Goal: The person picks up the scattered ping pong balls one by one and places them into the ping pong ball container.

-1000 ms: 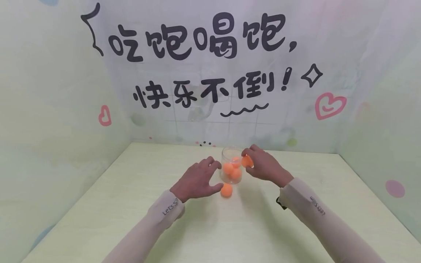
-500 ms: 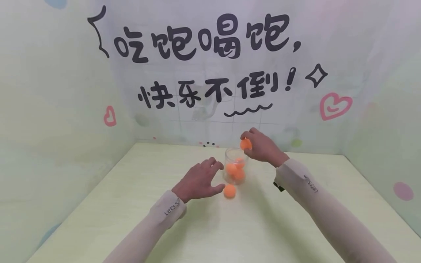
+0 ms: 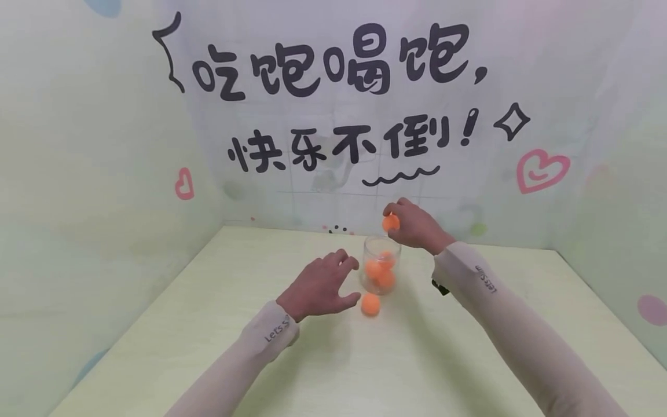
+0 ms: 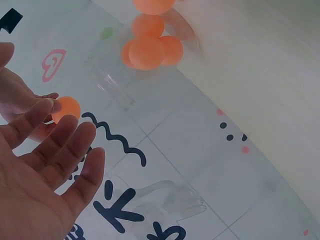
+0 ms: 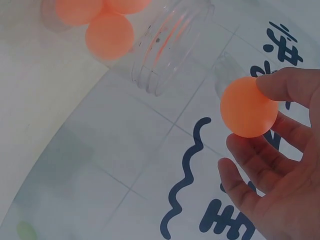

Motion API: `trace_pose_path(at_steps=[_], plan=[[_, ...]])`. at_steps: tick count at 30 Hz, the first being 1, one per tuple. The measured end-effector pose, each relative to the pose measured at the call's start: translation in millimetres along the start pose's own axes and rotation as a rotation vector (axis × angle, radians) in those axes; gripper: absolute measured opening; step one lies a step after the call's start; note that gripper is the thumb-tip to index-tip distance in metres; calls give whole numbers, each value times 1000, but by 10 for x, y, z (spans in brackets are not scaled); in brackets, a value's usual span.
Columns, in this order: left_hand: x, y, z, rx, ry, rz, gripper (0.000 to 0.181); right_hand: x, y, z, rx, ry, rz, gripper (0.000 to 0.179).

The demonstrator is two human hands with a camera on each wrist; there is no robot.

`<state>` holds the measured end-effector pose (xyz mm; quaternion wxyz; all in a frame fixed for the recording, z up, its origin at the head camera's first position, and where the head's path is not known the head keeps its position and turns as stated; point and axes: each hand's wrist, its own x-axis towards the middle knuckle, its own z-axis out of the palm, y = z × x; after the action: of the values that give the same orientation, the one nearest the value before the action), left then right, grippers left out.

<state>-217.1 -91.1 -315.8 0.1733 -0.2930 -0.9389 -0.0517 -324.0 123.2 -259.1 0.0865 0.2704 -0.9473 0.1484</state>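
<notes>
In the head view my right hand (image 3: 417,225) pinches an orange ping-pong ball (image 3: 391,223) between thumb and fingers. The ball is up over the mouth of a clear, lidless jar (image 3: 368,250). Several orange balls (image 3: 385,280) lie at the bottom of that jar, and its threaded rim (image 5: 150,65) shows in the right wrist view. Left of the jar, my left hand (image 3: 319,285) is spread with fingers apart, holding nothing. One loose ball (image 3: 370,304) rests on the table in front of the jar, close to the left thumb tip.
The pale table (image 3: 250,370) runs back to a wall (image 3: 292,208) printed with black characters, hearts and dots. Side walls (image 3: 615,243) enclose it left and right. A small black item (image 3: 440,287) shows at the right cuff.
My right hand has lifted the ping-pong ball from beside the jar to above its rim. The left hand stays by the jar, while the head view has shifted slightly left.
</notes>
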Motion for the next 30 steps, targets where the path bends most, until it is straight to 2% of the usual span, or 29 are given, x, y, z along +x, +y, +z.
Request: trace_pose_path(at_steps=[10, 18, 30], plan=[[6, -5, 3, -2, 15, 17, 41, -1, 49, 51, 27, -23, 18, 38], [28, -34, 14, 0, 27, 25, 43, -19, 110, 41, 12, 24, 18, 35], [67, -60, 9, -27, -7, 11, 43, -46, 100, -22, 25, 14, 8, 36]])
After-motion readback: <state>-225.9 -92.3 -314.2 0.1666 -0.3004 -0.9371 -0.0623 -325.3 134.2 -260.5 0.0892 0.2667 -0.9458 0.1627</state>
